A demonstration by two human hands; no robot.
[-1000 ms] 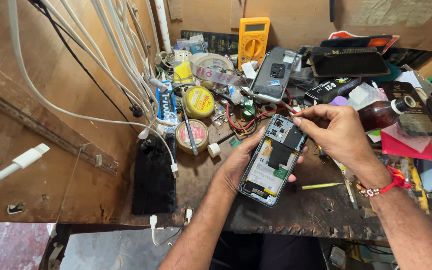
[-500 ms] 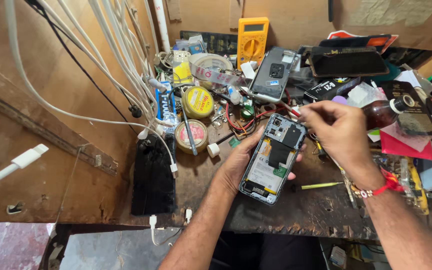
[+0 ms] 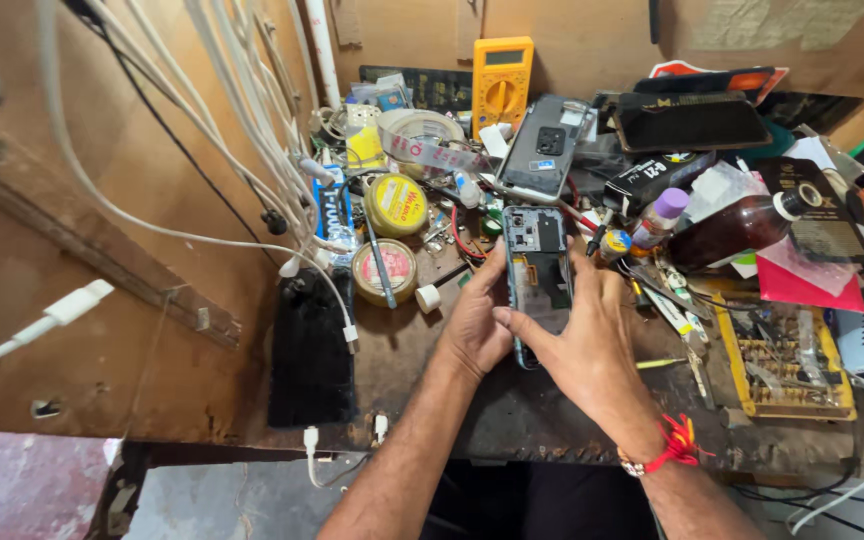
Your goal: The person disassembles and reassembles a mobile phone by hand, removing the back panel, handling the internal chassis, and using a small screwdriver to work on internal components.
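I see both hands, left hand (image 3: 474, 330) and right hand (image 3: 592, 345), gripping the opened phone (image 3: 537, 265); it could slip onto the cluttered counter (image 3: 402, 340).

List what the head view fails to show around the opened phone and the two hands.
- Opened phone: lower half hidden by the right hand; small parts too fine to tell.
- Left hand: fingers behind the phone, grip unseen.
- Brown bottle: contents unclear through dark glass.
- Both arms: cut off by the bottom edge.
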